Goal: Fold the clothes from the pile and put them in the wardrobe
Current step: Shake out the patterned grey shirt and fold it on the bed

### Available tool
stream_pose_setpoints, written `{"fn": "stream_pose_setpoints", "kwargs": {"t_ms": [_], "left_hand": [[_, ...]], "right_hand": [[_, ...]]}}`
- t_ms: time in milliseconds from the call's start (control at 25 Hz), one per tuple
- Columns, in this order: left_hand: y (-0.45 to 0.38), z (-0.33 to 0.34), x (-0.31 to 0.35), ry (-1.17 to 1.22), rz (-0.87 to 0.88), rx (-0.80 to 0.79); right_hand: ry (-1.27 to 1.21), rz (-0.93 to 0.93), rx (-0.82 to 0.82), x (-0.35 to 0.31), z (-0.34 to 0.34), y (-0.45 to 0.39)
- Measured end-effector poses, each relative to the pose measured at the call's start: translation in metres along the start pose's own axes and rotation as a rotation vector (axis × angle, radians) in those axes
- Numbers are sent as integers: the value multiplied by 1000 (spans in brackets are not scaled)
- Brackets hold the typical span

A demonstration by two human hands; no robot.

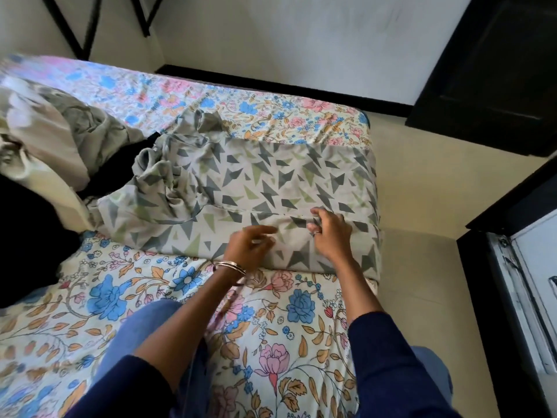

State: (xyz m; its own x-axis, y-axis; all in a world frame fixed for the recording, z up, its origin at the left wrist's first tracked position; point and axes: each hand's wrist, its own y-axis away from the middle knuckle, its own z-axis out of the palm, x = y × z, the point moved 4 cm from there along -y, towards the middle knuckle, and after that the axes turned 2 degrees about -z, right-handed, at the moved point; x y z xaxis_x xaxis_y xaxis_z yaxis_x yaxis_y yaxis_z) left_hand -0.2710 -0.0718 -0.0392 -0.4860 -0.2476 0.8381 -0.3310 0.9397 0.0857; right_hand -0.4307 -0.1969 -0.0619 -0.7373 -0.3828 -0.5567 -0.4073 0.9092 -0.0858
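Observation:
A beige cloth with grey and green triangle shapes (271,182) lies spread across the bed, flat at its right part and bunched at its left. My right hand (330,233) rests on its near fold, fingers curled and pinching the fabric. Just left of that, my left hand (251,247), with bangles at the wrist, hovers over the same near edge, its fingers loosely extended and blurred. A pile of clothes (45,140) in cream, olive and black sits at the bed's left side.
The bed carries a floral sheet (187,297). Its right edge drops to a pale floor (422,212). A dark wardrobe frame with an open door (518,282) stands at the right, and dark furniture (494,70) at the far right corner.

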Motion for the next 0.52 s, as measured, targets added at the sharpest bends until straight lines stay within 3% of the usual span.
{"fn": "stream_pose_setpoints", "kwargs": {"t_ms": [80,160,240,360,440,520], "left_hand": [[-8,-43,-18,-133,-11,248],[-19,-76,-36,-268,0,304],[-27,-104,-55,-404,25,365],[-28,-150,-78,-544,5,694],[-29,-183,-90,-590,-219,872],[-36,-216,-112,-587,-520,813]], "right_hand": [[203,-20,-96,-3,9,-13],[206,-16,-79,-4,5,-26],[87,41,18,0,-4,-39],[229,203,197,-4,-12,-54],[303,207,183,-22,-4,-58],[181,46,148,-59,20,-66]]}}
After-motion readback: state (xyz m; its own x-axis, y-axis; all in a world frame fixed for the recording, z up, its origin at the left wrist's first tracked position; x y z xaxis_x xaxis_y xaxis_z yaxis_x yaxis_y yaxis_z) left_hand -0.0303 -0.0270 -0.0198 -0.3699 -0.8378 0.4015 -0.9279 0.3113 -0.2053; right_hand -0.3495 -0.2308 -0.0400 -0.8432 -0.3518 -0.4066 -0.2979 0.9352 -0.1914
